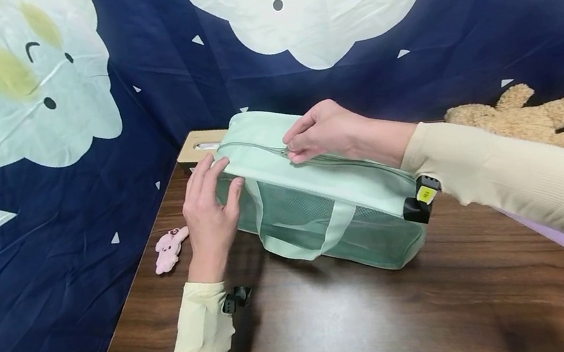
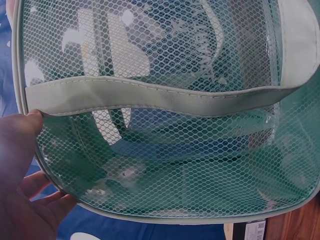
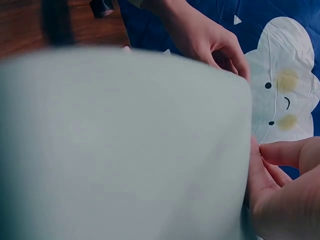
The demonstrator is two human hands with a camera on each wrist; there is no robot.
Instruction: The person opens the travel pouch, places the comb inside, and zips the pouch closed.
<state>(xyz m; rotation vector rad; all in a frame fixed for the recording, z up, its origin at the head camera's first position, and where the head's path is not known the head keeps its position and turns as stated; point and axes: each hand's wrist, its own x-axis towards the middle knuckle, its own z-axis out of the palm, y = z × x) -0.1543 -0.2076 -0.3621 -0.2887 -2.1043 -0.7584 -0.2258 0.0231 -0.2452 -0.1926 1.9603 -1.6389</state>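
A pale green bag [image 1: 311, 182] with see-through mesh sides stands on the wooden table. My right hand [image 1: 327, 130] pinches the zipper pull [image 1: 284, 152] on top, with the zipper line running to both sides of it. At the bag's left end my left hand [image 1: 211, 207] touches the top edge, fingers spread and thumb toward the front. In the left wrist view, the thumb [image 2: 32, 122] meets the piped edge beside the strap handle [image 2: 150, 96], and the fingertips touch lower along that edge. The bag's blurred top [image 3: 130, 145] fills much of the right wrist view, partly hiding both hands' fingers.
A small pink plush [image 1: 170, 250] lies left of the bag, near the table's left edge. Behind the bag's left end is a wooden-topped box [image 1: 190, 154]. A tan teddy bear [image 1: 544, 120] lies at the back right. A lilac item [image 1: 546, 230] shows under the right sleeve.
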